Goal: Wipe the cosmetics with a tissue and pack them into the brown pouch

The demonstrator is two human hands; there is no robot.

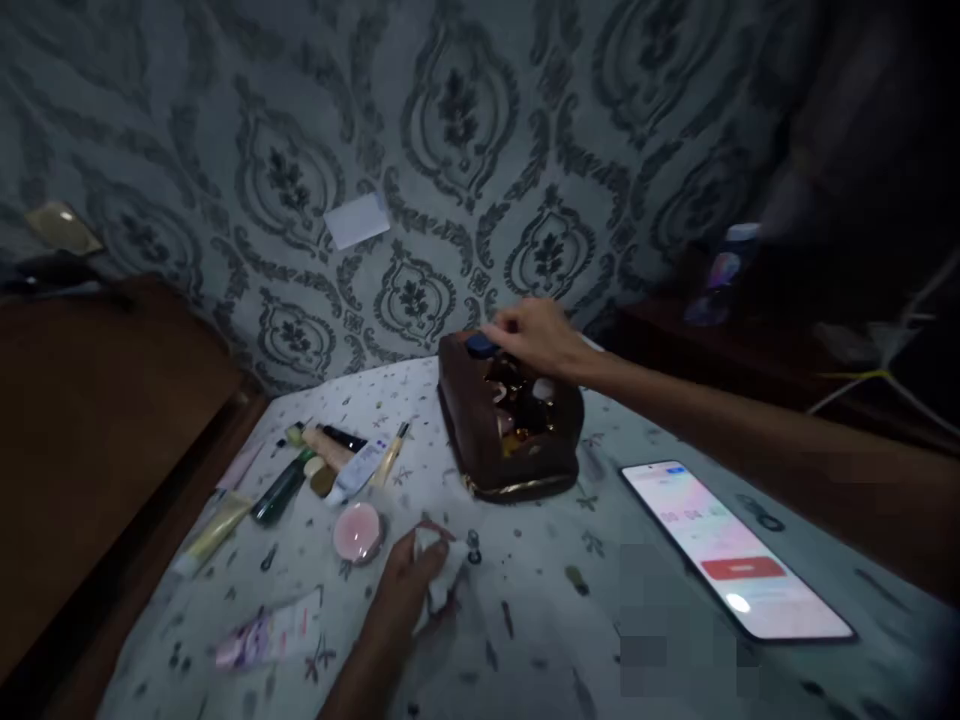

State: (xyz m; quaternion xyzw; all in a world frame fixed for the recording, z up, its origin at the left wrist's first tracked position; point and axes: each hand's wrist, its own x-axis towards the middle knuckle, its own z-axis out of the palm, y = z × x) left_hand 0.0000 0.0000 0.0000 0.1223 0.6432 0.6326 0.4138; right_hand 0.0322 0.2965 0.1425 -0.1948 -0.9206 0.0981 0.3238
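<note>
My right hand [536,338] is over the back of an unzipped brown cosmetic bag [469,430]. Its curled fingertips pinch at a dark blue round-topped item [481,345] in the bag's back corner; blur hides the exact grip. Several small items, one with a pale round top [543,390], fill the bag. Lower down, my left hand [409,575] is closed around a crumpled white tissue [444,575], just above the bed-like patterned cloth [540,600]. Left of that hand lies a round pink compact [358,532].
A lit phone [739,550] lies at right. Tubes and bottles, including a green bottle [281,487] and a white-blue tube [358,470], are grouped at left. A purple-white tube [270,632] lies nearer. Patterned wall behind; brown wooden panel [97,430] at left; a bottle [724,275] stands far right.
</note>
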